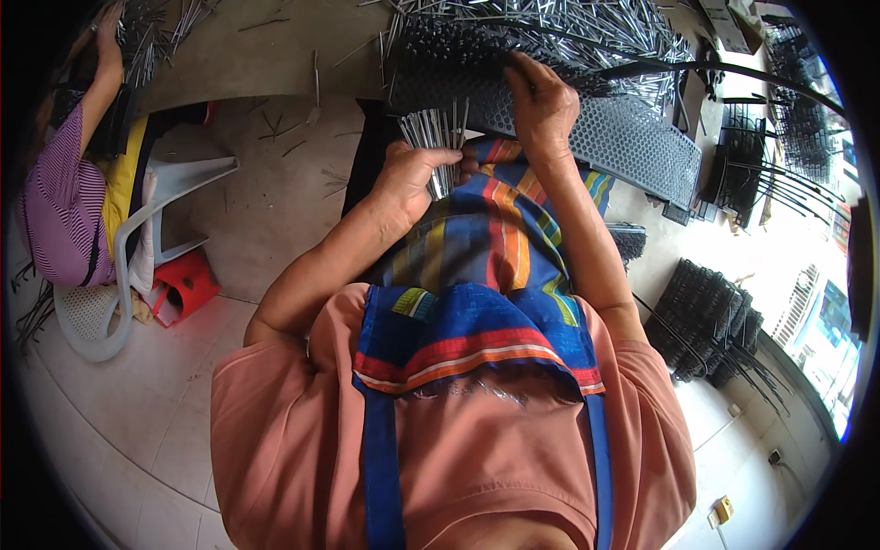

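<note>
Clock face laid over the head view, 12 at the top edge. Person seated, apron [477, 229] with coloured stripes over chest and lap.

Left hand [403, 179], just short of 12: closed round a bundle of metal rods [431, 142], thumb laid across it. Rods silvery, thin, upper ends fanned toward 12, lower ends gathered below the thumb. Bundle sits above the apron, near the tray's close edge.

Right hand [550, 105], at 1: fingers curled, tips down by the tray's dark pins [458, 50]. Cannot tell whether anything is pinched there.

Perforated tray [642, 142]: long, dark, honeycomb holes, running from 12 to 2. Pins crowd its far side toward 12; holes bare toward 2. Behind it, a heap of loose rods [587, 32], 12 to 1. Black curved strip [724, 66] reaches out toward 2.

Desk [293, 55], brown, at 11: a few stray rods scattered on top.

Co-worker [69, 220], 9 to 10: purple striped top, arms stretched toward 11. Pale plastic chair [133, 266] at 9, red container [188, 284] on the floor beside it.

Stack of black racks [701, 316] on the floor at 3; more dark racks [742, 151] at 2.
</note>
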`<move>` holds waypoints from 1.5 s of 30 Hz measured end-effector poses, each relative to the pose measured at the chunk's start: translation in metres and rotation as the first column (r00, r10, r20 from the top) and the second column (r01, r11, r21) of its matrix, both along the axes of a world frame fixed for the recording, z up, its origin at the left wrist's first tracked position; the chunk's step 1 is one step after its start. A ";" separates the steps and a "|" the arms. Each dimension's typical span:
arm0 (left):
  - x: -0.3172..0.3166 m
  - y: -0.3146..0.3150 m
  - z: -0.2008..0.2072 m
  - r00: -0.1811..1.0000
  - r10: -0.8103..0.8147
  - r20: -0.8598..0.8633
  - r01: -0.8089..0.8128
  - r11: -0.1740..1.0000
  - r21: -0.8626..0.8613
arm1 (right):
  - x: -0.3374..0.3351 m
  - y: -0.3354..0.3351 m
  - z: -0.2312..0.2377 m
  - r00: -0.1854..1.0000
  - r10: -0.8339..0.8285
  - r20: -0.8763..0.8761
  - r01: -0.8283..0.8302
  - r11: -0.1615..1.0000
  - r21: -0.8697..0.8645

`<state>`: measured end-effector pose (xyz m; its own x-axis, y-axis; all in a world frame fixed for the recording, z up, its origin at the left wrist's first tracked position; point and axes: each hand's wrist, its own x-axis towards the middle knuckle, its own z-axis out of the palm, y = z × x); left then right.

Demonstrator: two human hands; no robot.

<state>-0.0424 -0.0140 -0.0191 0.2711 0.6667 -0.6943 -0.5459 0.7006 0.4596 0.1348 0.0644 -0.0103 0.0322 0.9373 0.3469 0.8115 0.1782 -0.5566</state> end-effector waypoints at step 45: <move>-0.029 0.005 0.001 0.974 0.224 -0.036 -0.221 0.973 0.060 | -0.081 0.025 -0.004 0.911 0.306 -0.278 -0.267 0.949 0.169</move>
